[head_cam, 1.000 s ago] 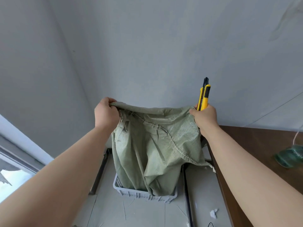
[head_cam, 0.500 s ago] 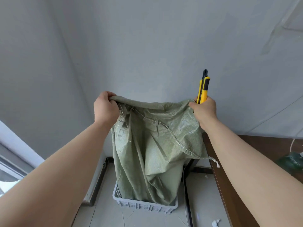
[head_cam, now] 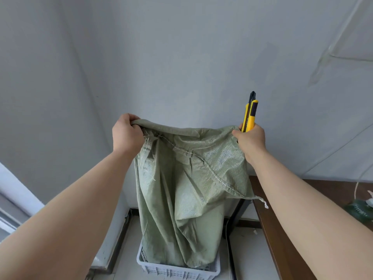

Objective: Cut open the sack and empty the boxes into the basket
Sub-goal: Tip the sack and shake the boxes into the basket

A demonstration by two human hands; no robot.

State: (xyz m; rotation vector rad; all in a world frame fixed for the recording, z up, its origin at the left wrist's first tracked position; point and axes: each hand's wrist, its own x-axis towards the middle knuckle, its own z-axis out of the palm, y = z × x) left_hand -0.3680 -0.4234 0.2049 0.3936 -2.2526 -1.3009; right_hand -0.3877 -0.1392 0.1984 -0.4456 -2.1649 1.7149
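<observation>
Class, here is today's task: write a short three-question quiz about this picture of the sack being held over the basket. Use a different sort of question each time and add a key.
1. True or false: the lower end of the green woven plastic sack hangs inside the white slotted plastic basket.
2. The left hand and the right hand both grip the sack's top edge. Which one also holds the yellow and black utility knife? A. left B. right C. neither
3. Fill in: the knife's free end points ____.

Key: 1 true; 2 B; 3 upward.
</observation>
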